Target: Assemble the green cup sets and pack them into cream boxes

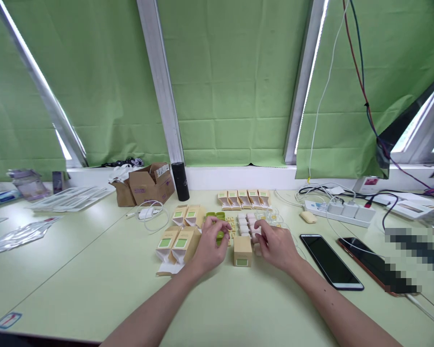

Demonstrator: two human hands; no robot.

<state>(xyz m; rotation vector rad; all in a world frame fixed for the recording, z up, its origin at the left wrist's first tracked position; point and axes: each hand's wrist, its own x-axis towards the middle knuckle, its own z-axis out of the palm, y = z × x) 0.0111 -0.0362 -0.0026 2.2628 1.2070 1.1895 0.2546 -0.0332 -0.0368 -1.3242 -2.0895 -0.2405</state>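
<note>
My left hand (211, 245) hovers over small green plastic pieces (220, 215), its fingers curved and apart; green shows through the gap between thumb and fingers. My right hand (277, 245) has its fingers curled inward beside two columns of small pale pink and white pieces (243, 222). Whatever its fingertips hold, if anything, is hidden. Between my hands stands a closed tan box (242, 251) with a green label. Small yellow pieces (233, 224) lie in a column behind it. Left of my left hand are tan cartons (183, 243) with green windows and open white flaps.
Several small tan boxes (243, 200) stand in a row farther back. Clear round pieces (271, 218) lie behind my right hand. Two phones (331, 260), a power strip (342, 213) and cables are at right. A cardboard box (150, 185) and black cylinder (181, 181) stand back left.
</note>
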